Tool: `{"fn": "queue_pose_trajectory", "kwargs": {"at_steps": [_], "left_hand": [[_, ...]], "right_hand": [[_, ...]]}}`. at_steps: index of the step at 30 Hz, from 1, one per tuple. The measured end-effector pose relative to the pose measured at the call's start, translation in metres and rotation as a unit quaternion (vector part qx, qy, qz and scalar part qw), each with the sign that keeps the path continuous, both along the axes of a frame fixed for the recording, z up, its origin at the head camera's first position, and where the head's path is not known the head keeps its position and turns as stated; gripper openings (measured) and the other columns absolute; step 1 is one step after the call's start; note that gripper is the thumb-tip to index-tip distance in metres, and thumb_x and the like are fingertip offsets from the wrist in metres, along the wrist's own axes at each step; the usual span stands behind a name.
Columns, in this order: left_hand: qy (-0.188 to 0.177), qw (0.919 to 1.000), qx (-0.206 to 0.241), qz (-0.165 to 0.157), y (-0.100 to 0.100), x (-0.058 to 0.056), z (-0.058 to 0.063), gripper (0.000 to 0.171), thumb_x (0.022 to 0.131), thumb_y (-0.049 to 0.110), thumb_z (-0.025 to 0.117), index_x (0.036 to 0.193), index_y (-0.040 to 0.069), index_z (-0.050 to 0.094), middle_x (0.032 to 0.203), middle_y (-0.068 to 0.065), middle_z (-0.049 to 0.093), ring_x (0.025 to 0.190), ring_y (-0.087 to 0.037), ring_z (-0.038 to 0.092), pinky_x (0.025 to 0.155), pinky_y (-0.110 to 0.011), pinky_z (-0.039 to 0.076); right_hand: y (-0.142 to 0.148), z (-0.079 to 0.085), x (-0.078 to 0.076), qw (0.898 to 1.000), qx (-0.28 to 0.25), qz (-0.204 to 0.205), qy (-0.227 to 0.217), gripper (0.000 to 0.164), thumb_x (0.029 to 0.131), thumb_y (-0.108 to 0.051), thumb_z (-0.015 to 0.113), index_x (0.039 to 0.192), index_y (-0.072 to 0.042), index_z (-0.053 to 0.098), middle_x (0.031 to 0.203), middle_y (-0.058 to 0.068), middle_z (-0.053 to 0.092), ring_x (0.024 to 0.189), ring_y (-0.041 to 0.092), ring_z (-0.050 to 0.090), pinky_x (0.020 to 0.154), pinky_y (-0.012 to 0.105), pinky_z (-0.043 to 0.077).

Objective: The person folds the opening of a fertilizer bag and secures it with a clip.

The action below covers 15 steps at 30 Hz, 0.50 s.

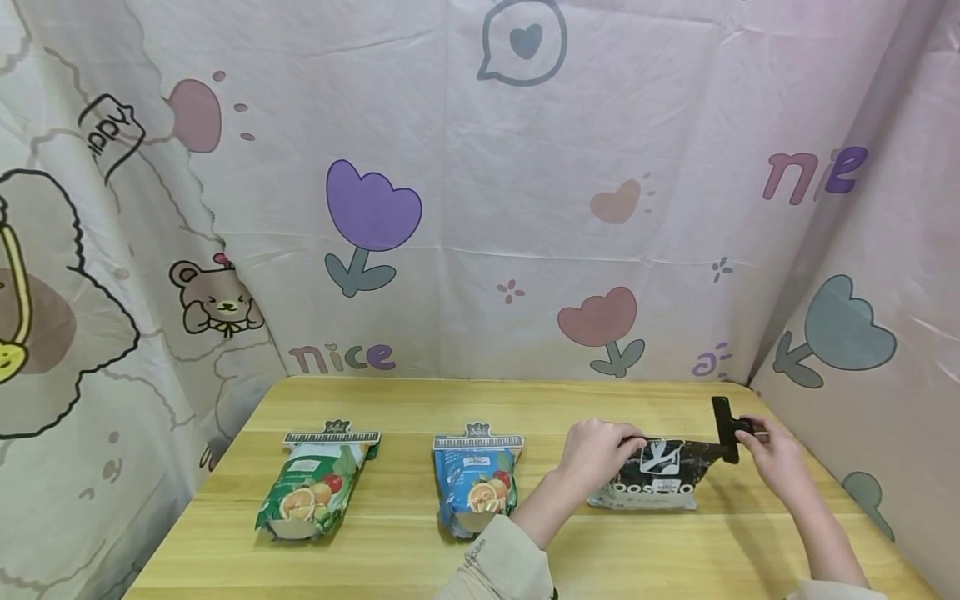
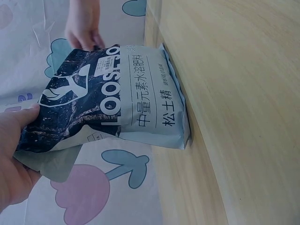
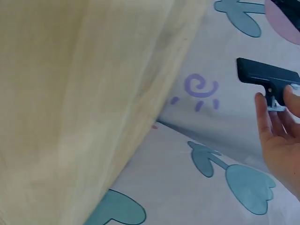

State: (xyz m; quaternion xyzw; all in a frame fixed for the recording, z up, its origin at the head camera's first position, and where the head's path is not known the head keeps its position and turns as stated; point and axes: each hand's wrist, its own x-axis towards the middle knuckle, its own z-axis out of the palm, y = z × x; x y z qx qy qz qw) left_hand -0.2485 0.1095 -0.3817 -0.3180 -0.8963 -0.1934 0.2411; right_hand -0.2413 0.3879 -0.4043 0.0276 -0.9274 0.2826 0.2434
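Observation:
A black and pale grey bag (image 1: pixel 657 475) with white lettering stands on the table at the right. My left hand (image 1: pixel 602 454) grips its top left corner, thumb on the printed face in the left wrist view, where the bag (image 2: pixel 108 98) shows Chinese print. In my right hand (image 1: pixel 772 458) is a black bag clip (image 1: pixel 726 429), pinched by its handle between thumb and fingers. The clip (image 3: pixel 267 72) is held beside the bag's top right end; the head view does not show clearly whether they touch.
On the wooden table (image 1: pixel 375 575), a green fruit-print bag (image 1: pixel 315 487) lies at the left and a blue one (image 1: pixel 476 483) in the middle. Each has a clip across its top. Printed cloth (image 1: pixel 480 208) hangs along the back and sides.

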Motion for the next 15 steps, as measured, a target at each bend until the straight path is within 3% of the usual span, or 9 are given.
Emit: {"fn": "queue_pose_trajectory", "kwargs": {"at_steps": [3,5,7,10,12,15], "left_hand": [[-0.005,1.0,0.004,-0.002,0.0,0.0,0.0,0.017,0.09,0.037,0.058,0.095,0.03,0.073,0.081,0.02,0.066,0.051,0.008,0.046,0.047,-0.008,0.031],[-0.007,0.9999,0.007,-0.002,0.0,0.0,-0.001,0.017,0.089,0.037,0.058,0.095,0.03,0.073,0.081,0.02,0.066,0.051,0.009,0.044,0.048,-0.008,0.031],[-0.008,0.9999,0.012,-0.002,0.0,0.0,-0.001,0.017,0.089,0.037,0.059,0.095,0.03,0.073,0.081,0.02,0.066,0.05,0.01,0.043,0.048,-0.008,0.031],[-0.007,0.9998,0.019,-0.003,-0.001,-0.001,-0.003,0.016,0.089,0.038,0.059,0.094,0.03,0.073,0.08,0.02,0.066,0.049,0.011,0.041,0.048,-0.007,0.03],[-0.005,0.9997,0.023,-0.003,-0.001,-0.001,-0.004,0.016,0.088,0.038,0.059,0.094,0.03,0.073,0.08,0.021,0.066,0.048,0.011,0.039,0.047,-0.007,0.03],[-0.004,0.9996,0.029,-0.005,-0.002,-0.001,-0.005,0.016,0.088,0.038,0.06,0.093,0.03,0.073,0.08,0.021,0.066,0.048,0.012,0.039,0.047,-0.007,0.03]], "right_hand": [[-0.002,0.008,0.003,0.998,-0.034,-0.006,0.05,0.03,0.091,-0.004,0.055,0.111,0.018,0.047,0.1,0.033,0.046,0.083,0.038,0.056,0.062,0.008,0.044],[-0.003,0.014,0.006,0.996,-0.064,-0.005,0.063,0.033,0.092,-0.007,0.055,0.112,0.018,0.046,0.104,0.03,0.044,0.086,0.036,0.054,0.064,-0.001,0.036],[-0.002,0.018,0.007,0.99,-0.119,0.008,0.068,0.035,0.093,-0.011,0.055,0.115,0.014,0.047,0.107,0.025,0.046,0.092,0.025,0.056,0.066,-0.001,0.036],[-0.005,0.028,0.013,0.984,-0.163,0.025,0.067,0.036,0.093,-0.016,0.056,0.119,0.007,0.048,0.106,0.002,0.053,0.092,-0.002,0.053,0.069,0.001,0.038],[-0.009,0.035,0.018,0.979,-0.181,0.045,0.08,0.028,0.092,-0.012,0.058,0.117,-0.002,0.053,0.101,-0.014,0.053,0.087,-0.017,0.047,0.07,0.001,0.039],[-0.019,0.044,0.026,0.978,-0.158,0.072,0.113,0.025,0.09,-0.003,0.058,0.114,-0.009,0.057,0.097,-0.025,0.051,0.087,-0.016,0.049,0.072,0.002,0.039]]}}
